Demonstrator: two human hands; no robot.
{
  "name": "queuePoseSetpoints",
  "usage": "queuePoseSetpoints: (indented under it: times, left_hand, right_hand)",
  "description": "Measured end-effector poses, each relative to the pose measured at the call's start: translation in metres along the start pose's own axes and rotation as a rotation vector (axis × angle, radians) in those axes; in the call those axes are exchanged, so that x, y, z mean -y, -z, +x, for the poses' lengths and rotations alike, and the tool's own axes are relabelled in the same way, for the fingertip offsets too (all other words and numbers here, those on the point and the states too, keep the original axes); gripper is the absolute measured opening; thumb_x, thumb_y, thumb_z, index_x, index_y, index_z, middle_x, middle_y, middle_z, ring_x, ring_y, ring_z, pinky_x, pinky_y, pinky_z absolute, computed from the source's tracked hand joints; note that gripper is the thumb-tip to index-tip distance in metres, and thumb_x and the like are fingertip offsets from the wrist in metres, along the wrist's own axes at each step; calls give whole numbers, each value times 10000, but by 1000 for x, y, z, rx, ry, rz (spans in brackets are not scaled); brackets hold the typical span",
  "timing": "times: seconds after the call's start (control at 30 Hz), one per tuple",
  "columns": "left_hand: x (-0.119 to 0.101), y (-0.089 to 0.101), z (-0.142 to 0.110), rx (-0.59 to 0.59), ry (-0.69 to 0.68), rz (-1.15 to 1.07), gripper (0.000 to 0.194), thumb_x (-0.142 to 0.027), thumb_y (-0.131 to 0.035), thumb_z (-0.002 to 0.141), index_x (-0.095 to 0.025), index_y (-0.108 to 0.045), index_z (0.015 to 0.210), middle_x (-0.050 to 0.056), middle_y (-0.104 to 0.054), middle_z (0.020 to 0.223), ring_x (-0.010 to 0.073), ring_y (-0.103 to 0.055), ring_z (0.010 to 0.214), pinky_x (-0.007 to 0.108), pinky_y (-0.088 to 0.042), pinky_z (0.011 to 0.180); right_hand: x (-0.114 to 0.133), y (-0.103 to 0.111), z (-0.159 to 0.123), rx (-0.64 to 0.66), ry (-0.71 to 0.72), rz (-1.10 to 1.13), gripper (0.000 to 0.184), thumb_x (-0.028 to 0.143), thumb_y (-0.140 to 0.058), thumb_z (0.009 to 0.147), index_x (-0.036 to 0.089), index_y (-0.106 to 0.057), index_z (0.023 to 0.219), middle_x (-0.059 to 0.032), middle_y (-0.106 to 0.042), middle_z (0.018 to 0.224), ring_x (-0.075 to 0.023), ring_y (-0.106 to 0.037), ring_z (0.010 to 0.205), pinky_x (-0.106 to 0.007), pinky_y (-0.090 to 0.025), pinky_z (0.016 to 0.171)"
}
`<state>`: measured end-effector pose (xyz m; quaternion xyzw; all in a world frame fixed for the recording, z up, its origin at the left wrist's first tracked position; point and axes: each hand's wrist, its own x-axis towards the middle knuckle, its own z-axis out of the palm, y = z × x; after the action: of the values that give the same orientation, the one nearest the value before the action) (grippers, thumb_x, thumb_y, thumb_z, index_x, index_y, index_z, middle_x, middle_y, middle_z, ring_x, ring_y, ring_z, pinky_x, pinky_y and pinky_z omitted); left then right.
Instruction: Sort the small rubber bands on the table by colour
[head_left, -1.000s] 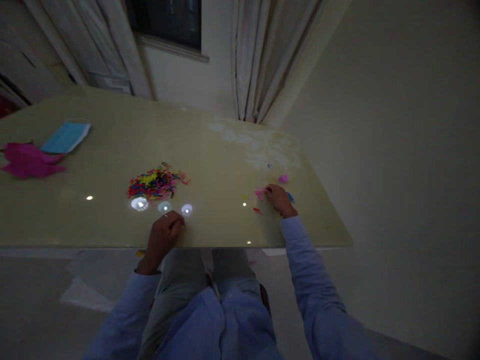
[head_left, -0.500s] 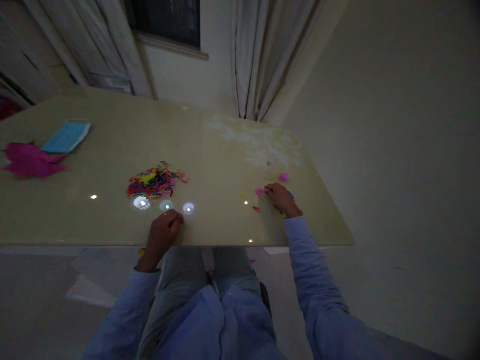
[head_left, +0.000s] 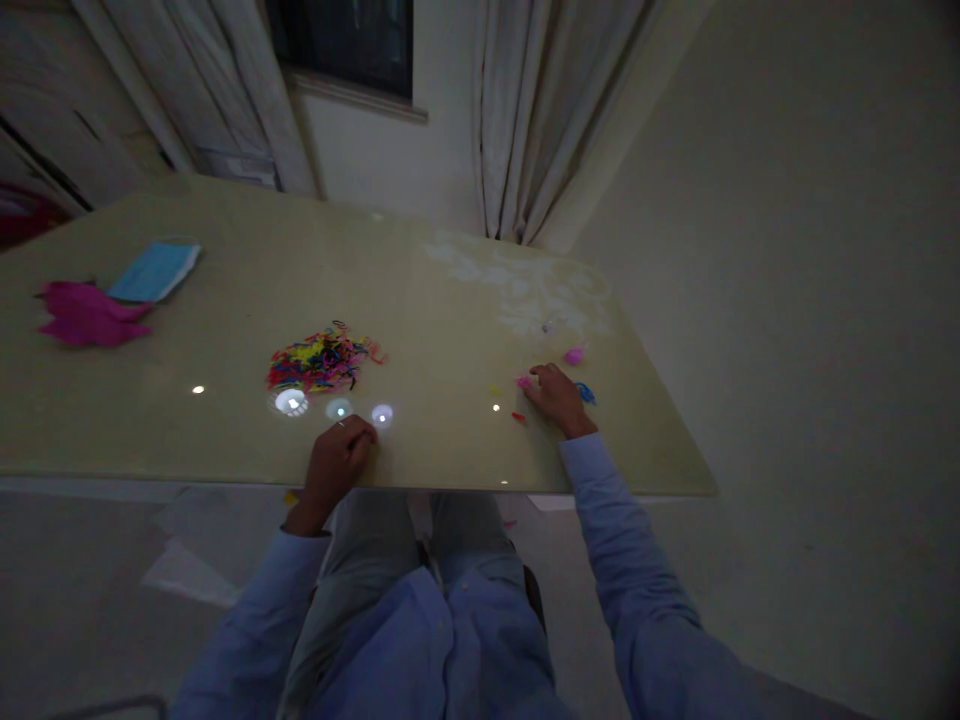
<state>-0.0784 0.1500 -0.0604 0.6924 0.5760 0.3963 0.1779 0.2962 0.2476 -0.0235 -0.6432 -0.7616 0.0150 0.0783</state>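
On the tabletop near its front edge rests my left hand [head_left: 340,455], curled closed, with nothing showing in it. Just beyond it lies a mixed heap of small coloured rubber bands [head_left: 319,362]. Farther right, my right hand [head_left: 557,397] is low over the table, thumb and forefinger apart beside a small cluster of pink rubber bands [head_left: 523,382]. A few red bands [head_left: 518,417] and a faint yellow group [head_left: 493,390] lie left of that hand. Blue bands [head_left: 585,393] sit at its right, and part of the surface beneath the palm is hidden.
A bright pink crumpled piece [head_left: 94,315] and a blue face mask [head_left: 157,272] lie at the table's left. Beyond my right hand are a purple-pink clump [head_left: 574,356] and a small clear item [head_left: 546,327]. The glossy table [head_left: 427,440] ends close to my lap.
My right hand has shifted slightly, its fingertips parting at the pink bands, and more of the blue bands shows. The left hand keeps its pose. The whole view has shifted a little.
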Motion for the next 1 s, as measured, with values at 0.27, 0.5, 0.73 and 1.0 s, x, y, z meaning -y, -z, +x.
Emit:
queuePoseSetpoints:
  times: [0.27,0.5,0.73,1.0]
  left_hand:
    - [7,-3,-2,5,-7,14,222,-236,-410,810,-194,-559,650,27,-609,680,157,-567,674,278,-412,685]
    - [5,-4,-1,-2,-1,-8,219,-220,-408,788,-194,-563,636,30,-603,655,162,-566,657,286,-422,665]
    - [7,12,6,-89,93,-102,230,-204,-427,766,-178,-655,784,40,-670,796,160,-608,756,278,-468,708]
    - [36,52,40,-87,217,351,281,-332,-548,846,-194,-723,1017,64,-683,907,182,-605,784,292,-480,763]
  right_hand:
    - [-12,3,-7,-129,8,146,238,313,-542,893,141,-665,1002,-96,-625,880,-204,-584,773,-304,-438,709]
    - [32,6,-48,-238,115,417,204,299,-534,906,157,-680,918,-72,-637,815,-166,-569,676,-284,-440,652]
    - [109,-26,-79,-98,298,650,188,296,-543,934,174,-681,968,-47,-629,784,-150,-577,672,-265,-456,644]
    - [110,-44,-78,-112,274,710,174,295,-549,934,183,-681,947,-50,-661,832,-159,-615,729,-271,-481,672]
